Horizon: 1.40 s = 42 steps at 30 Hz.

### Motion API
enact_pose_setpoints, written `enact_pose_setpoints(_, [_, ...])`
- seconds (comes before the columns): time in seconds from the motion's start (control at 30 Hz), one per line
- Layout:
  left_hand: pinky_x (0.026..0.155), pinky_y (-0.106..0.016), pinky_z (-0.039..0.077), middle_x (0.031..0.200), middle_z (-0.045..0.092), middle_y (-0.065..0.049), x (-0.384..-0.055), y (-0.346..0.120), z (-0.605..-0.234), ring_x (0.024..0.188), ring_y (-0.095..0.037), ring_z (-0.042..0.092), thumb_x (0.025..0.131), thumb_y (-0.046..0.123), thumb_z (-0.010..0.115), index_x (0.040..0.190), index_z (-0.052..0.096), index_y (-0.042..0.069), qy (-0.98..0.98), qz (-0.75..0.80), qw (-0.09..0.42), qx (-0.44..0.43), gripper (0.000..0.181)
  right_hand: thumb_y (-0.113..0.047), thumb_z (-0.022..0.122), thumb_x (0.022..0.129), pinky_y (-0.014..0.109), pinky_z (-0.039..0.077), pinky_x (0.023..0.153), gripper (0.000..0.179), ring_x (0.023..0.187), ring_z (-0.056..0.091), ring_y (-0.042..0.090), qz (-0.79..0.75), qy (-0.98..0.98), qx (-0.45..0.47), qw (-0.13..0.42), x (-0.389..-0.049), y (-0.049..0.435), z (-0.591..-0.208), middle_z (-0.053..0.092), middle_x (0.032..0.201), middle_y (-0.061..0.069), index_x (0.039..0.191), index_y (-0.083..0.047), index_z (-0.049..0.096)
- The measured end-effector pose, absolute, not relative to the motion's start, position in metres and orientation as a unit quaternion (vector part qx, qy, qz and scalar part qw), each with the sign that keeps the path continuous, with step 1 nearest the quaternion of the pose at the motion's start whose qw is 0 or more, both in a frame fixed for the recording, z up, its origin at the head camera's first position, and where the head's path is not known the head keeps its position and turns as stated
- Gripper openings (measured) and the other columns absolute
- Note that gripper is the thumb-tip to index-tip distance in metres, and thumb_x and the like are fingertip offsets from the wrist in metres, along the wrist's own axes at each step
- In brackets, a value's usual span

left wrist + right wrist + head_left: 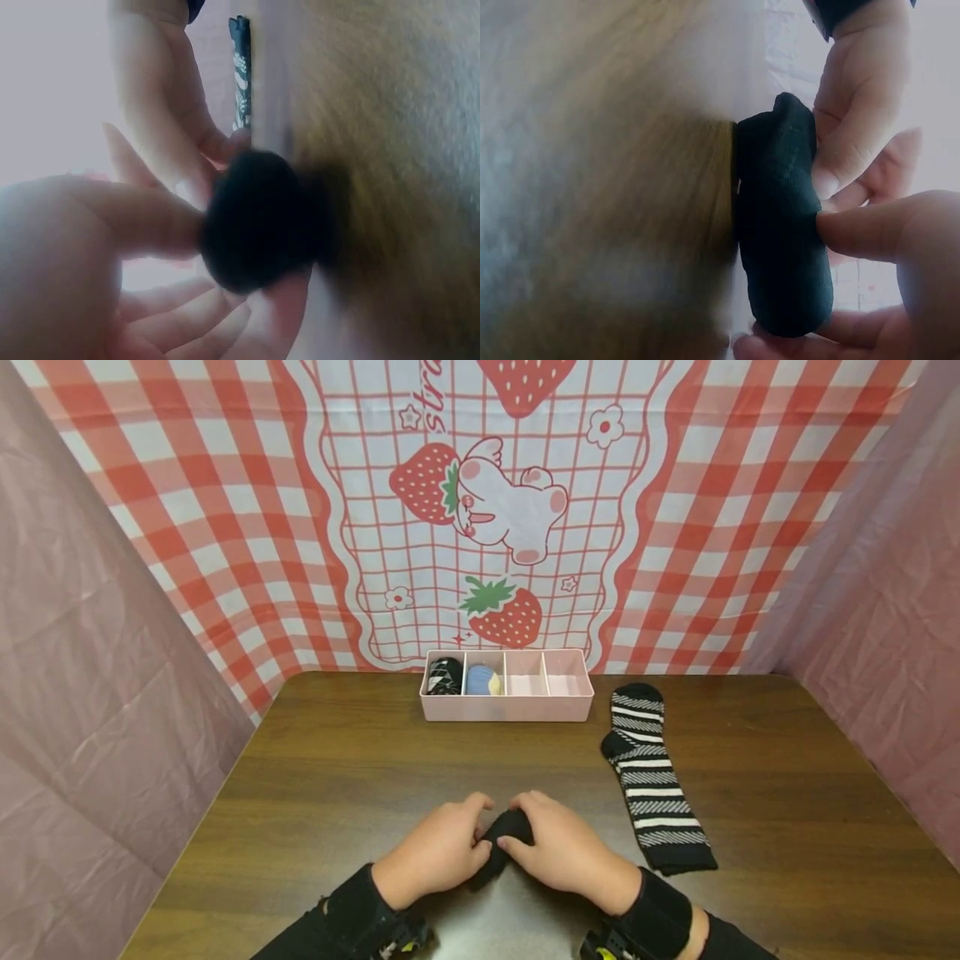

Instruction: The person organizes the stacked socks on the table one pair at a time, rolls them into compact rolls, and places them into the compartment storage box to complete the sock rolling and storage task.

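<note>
A black sock (pixel 514 827), rolled into a thick bundle, lies low over the table between both hands. My left hand (pixel 438 847) holds its near end; in the left wrist view the thumb and fingers go around the dark roll (pixel 251 225). On the far end, my right hand (pixel 562 843) grips with the thumb on one side and fingers curled at the tip. The right wrist view shows the roll (pixel 784 225) lengthwise, close against the wood. To the right, a black-and-white striped sock (pixel 652 785) lies flat.
A pink box (pixel 506 708) with several compartments stands at the table's back edge. Its leftmost compartment holds a black-and-white patterned roll (pixel 445 677), the one beside it a blue-and-yellow roll (pixel 482 680). Behind hangs a checked strawberry cloth (pixel 480 543). Pink drapes (pixel 97 677) flank the wooden table (pixel 315 777).
</note>
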<state>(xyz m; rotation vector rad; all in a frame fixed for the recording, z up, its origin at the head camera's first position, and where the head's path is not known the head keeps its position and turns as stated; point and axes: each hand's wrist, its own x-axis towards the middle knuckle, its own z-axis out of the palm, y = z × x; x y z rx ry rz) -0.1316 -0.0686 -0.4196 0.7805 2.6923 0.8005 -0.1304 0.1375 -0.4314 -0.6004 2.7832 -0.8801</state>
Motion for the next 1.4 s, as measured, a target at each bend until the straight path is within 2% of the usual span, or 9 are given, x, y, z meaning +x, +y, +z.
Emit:
enact_pose_setpoints(0.13, [0.057, -0.025, 0.047, 0.075, 0.059, 0.011, -0.131, -0.068, -0.422, 0.059, -0.004, 0.055, 0.093, 0.014, 0.073, 0.137, 0.052, -0.001, 0.906, 0.326, 0.145, 0.23, 0.051, -0.039, 0.078, 0.091, 0.041, 0.052, 0.073, 0.041, 0.084, 0.063, 0.02, -0.309, 0.935, -0.146, 0.092, -0.131, 0.137, -0.43, 0.064, 0.095, 0.004, 0.113, -0.006, 0.065])
enact_pose_setpoints(0.23, [0.06, -0.026, 0.049, 0.079, 0.062, 0.008, -0.13, -0.067, -0.423, 0.062, -0.006, 0.058, 0.093, 0.015, 0.074, 0.131, 0.053, 0.0, 0.892, 0.362, 0.164, 0.215, 0.046, -0.043, 0.077, 0.092, 0.032, 0.042, 0.056, 0.034, 0.061, 0.051, 0.013, -0.308, 0.938, -0.129, 0.095, -0.13, 0.138, -0.429, 0.055, 0.072, -0.003, 0.091, -0.012, 0.062])
enact_pose_setpoints(0.3, [0.062, -0.027, 0.05, 0.08, 0.063, 0.007, -0.129, -0.065, -0.424, 0.065, -0.006, 0.059, 0.093, 0.015, 0.075, 0.124, 0.055, 0.001, 0.886, 0.376, 0.167, 0.214, 0.04, -0.042, 0.075, 0.093, 0.029, 0.036, 0.051, 0.035, 0.054, 0.046, 0.012, -0.314, 0.935, -0.134, 0.096, -0.129, 0.138, -0.429, 0.05, 0.063, -0.005, 0.08, -0.015, 0.057])
enact_pose_setpoints(0.4, [0.064, -0.027, 0.051, 0.082, 0.064, 0.006, -0.128, -0.064, -0.427, 0.067, -0.006, 0.06, 0.093, 0.016, 0.075, 0.12, 0.056, 0.002, 0.877, 0.393, 0.177, 0.213, 0.036, -0.039, 0.073, 0.095, 0.026, 0.032, 0.049, 0.034, 0.05, 0.043, 0.01, -0.332, 0.927, -0.144, 0.102, -0.129, 0.139, -0.428, 0.047, 0.057, -0.008, 0.076, -0.016, 0.057])
enact_pose_setpoints(0.5, [0.063, -0.027, 0.05, 0.082, 0.064, 0.006, -0.127, -0.062, -0.431, 0.066, -0.007, 0.059, 0.093, 0.017, 0.076, 0.119, 0.056, 0.003, 0.87, 0.406, 0.183, 0.21, 0.036, -0.034, 0.074, 0.095, 0.025, 0.033, 0.049, 0.029, 0.05, 0.044, 0.009, -0.362, 0.912, -0.15, 0.121, -0.129, 0.139, -0.428, 0.048, 0.058, -0.008, 0.08, -0.013, 0.059])
enact_pose_setpoints(0.8, [0.068, -0.026, 0.05, 0.085, 0.061, 0.005, -0.13, -0.06, -0.438, 0.072, -0.006, 0.059, 0.089, 0.017, 0.079, 0.11, 0.062, 0.004, 0.862, 0.432, 0.166, 0.208, 0.03, -0.021, 0.075, 0.093, 0.029, 0.047, 0.049, 0.022, 0.05, 0.058, 0.014, -0.45, 0.862, -0.143, 0.184, -0.129, 0.139, -0.429, 0.063, 0.066, -0.001, 0.092, -0.005, 0.06])
enact_pose_setpoints(1.0, [0.072, -0.025, 0.052, 0.087, 0.063, 0.004, -0.132, -0.061, -0.439, 0.077, -0.006, 0.061, 0.087, 0.016, 0.082, 0.109, 0.066, 0.004, 0.849, 0.446, 0.188, 0.211, 0.03, -0.022, 0.079, 0.088, 0.031, 0.051, 0.057, 0.026, 0.066, 0.06, 0.015, -0.429, 0.878, -0.133, 0.165, -0.129, 0.139, -0.429, 0.065, 0.08, 0.002, 0.093, -0.004, 0.061])
enact_pose_setpoints(1.1, [0.074, -0.025, 0.053, 0.09, 0.064, 0.004, -0.132, -0.061, -0.438, 0.079, -0.006, 0.063, 0.087, 0.017, 0.082, 0.112, 0.066, 0.004, 0.843, 0.448, 0.206, 0.214, 0.032, -0.021, 0.081, 0.085, 0.03, 0.051, 0.062, 0.027, 0.072, 0.059, 0.014, -0.406, 0.892, -0.133, 0.15, -0.13, 0.14, -0.431, 0.064, 0.08, 0.001, 0.091, -0.005, 0.061])
enact_pose_setpoints(1.4, [0.077, -0.03, 0.053, 0.095, 0.065, 0.003, -0.14, -0.068, -0.431, 0.087, -0.01, 0.063, 0.096, 0.024, 0.072, 0.121, 0.068, 0.0, 0.858, 0.421, 0.2, 0.215, 0.035, -0.018, 0.082, 0.085, 0.031, 0.052, 0.064, 0.022, 0.07, 0.06, 0.01, -0.346, 0.916, -0.153, 0.135, -0.131, 0.138, -0.428, 0.064, 0.077, -0.004, 0.096, -0.005, 0.069])
